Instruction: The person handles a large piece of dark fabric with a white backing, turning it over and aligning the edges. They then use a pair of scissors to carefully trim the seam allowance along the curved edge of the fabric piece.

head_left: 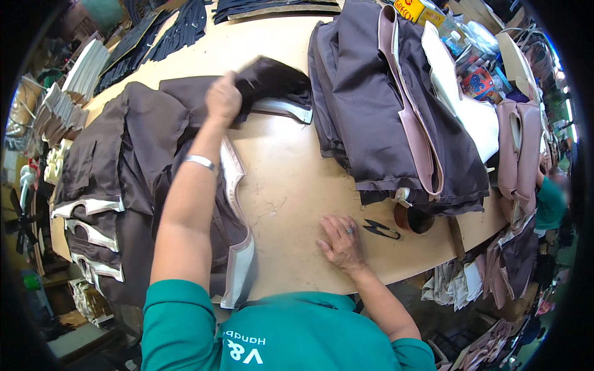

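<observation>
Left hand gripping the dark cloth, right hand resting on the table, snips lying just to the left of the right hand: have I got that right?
Not quite: the snips lie just to the right of the right hand, as the head view shows. The left hand does grip the dark cloth, and the right hand rests on the table.

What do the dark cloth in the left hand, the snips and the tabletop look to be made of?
Dark cloth: thin fabric, probably synthetic; it folds softly with a faint sheen.
Snips: probably dark metal, judging by the slim, tapered blades.
Tabletop: wood or laminate, can't tell which; tan, smooth, slightly glossy.
</observation>
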The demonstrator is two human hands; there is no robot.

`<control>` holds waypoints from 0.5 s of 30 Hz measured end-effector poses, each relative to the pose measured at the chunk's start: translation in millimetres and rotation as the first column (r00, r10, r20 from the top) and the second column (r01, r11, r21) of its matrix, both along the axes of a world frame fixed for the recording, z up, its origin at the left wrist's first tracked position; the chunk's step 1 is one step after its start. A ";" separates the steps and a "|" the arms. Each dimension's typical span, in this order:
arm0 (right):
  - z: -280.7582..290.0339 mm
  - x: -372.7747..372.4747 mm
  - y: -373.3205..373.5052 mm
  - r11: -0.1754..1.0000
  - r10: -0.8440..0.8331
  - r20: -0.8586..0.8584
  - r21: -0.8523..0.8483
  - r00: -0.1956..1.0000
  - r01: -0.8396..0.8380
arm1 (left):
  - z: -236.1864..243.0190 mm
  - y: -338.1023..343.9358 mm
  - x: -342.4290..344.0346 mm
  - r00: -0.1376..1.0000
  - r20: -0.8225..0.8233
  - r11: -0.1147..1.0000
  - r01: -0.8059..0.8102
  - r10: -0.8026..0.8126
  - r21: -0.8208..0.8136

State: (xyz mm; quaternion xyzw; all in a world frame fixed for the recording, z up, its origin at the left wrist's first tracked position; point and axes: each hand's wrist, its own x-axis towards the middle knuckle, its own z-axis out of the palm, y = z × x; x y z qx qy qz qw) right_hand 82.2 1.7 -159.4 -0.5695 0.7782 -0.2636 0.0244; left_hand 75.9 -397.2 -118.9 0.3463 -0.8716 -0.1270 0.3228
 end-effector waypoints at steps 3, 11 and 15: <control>0.8 -2.1 1.9 1.000 -0.009 0.003 0.016 1.000 0.009 | 65.7 -31.9 13.6 0.890 -0.437 0.990 0.100 -0.132 -0.095; 14.0 -5.9 -27.7 0.931 -0.135 0.755 -0.124 0.642 0.342 | 173.9 61.2 119.7 0.969 -0.074 0.868 0.175 -0.236 -0.465; 40.4 4.8 -79.2 0.969 0.067 0.997 -0.076 0.047 0.237 | 163.1 140.4 183.9 0.712 -0.362 0.643 0.701 -0.602 0.309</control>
